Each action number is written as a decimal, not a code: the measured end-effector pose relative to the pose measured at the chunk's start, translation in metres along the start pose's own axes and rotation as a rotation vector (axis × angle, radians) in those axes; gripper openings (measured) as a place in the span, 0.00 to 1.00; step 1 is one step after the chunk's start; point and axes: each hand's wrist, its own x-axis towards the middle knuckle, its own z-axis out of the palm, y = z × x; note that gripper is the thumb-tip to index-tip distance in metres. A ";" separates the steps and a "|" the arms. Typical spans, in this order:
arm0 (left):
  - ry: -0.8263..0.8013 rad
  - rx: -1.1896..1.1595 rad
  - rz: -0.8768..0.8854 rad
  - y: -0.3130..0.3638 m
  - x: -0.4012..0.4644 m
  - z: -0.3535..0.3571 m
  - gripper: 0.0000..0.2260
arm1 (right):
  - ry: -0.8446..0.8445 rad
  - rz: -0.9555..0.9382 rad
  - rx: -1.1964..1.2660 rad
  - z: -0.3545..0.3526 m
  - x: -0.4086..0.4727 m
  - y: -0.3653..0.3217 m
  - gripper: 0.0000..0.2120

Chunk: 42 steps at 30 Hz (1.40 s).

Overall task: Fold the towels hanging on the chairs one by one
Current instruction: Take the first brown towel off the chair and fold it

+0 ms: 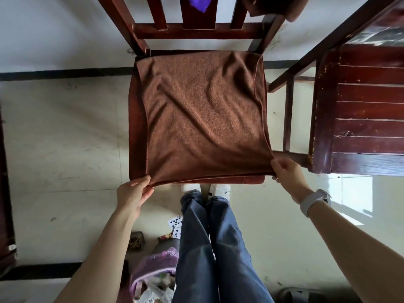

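Note:
A brown towel lies spread over the seat of a dark red wooden chair, wrinkled across its middle. My left hand pinches the towel's near left corner at the seat's front edge. My right hand grips the near right corner, thumb on top. A purple towel hangs on the chair's backrest at the top of the view. Another brown cloth drapes over the backrest's right post.
A second dark wooden chair stands close on the right, its rail reaching toward the first chair. My legs and white shoes are under the seat's front edge. Playing cards, a bag and small clutter lie on the tiled floor behind me.

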 end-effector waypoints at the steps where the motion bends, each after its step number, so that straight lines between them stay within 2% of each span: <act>1: -0.017 -0.038 -0.011 0.002 -0.003 -0.002 0.01 | 0.027 0.015 0.082 -0.003 -0.001 0.002 0.11; 5: -0.050 -0.126 -0.019 0.011 -0.011 -0.009 0.02 | 0.017 0.092 0.355 -0.010 -0.008 0.001 0.08; 12: -0.066 -0.220 0.038 0.031 -0.038 -0.014 0.04 | 0.039 0.094 0.520 -0.020 -0.026 -0.014 0.11; 15: -0.094 -0.221 0.096 0.045 -0.055 -0.019 0.05 | 0.019 0.023 0.574 -0.034 -0.039 -0.030 0.13; 18: -0.068 -0.180 0.230 0.061 -0.074 -0.024 0.06 | -0.011 -0.052 0.530 -0.050 -0.052 -0.046 0.17; 21: -0.081 -0.114 0.442 0.081 -0.097 -0.028 0.09 | -0.096 -0.068 0.573 -0.067 -0.069 -0.066 0.11; 23: -0.132 -0.086 0.557 0.094 -0.115 -0.032 0.11 | -0.138 -0.143 0.480 -0.077 -0.084 -0.078 0.13; 25: -0.195 -0.087 0.596 0.109 -0.133 -0.037 0.11 | -0.067 -0.289 0.228 -0.084 -0.099 -0.089 0.13; 27: -0.268 -0.062 0.593 0.121 -0.150 -0.043 0.09 | 0.058 -0.403 0.110 -0.088 -0.112 -0.098 0.13; 28: -0.288 0.007 0.615 0.127 -0.156 -0.046 0.09 | 0.114 -0.436 0.086 -0.091 -0.117 -0.102 0.12; 31: -0.207 0.529 0.793 0.140 -0.174 -0.055 0.15 | 0.265 -0.536 -0.077 -0.107 -0.134 -0.113 0.09; 33: -0.163 0.769 0.930 0.145 -0.185 -0.058 0.16 | 0.323 -0.593 -0.126 -0.119 -0.146 -0.120 0.08; 35: -0.111 0.862 1.070 0.147 -0.194 -0.064 0.14 | 0.376 -0.622 -0.136 -0.129 -0.158 -0.126 0.08; 38: -0.070 0.877 1.226 0.151 -0.208 -0.075 0.10 | 0.422 -0.677 -0.156 -0.144 -0.171 -0.128 0.08; 42: -0.033 0.945 1.335 0.148 -0.218 -0.091 0.06 | 0.380 -0.727 -0.207 -0.159 -0.184 -0.118 0.08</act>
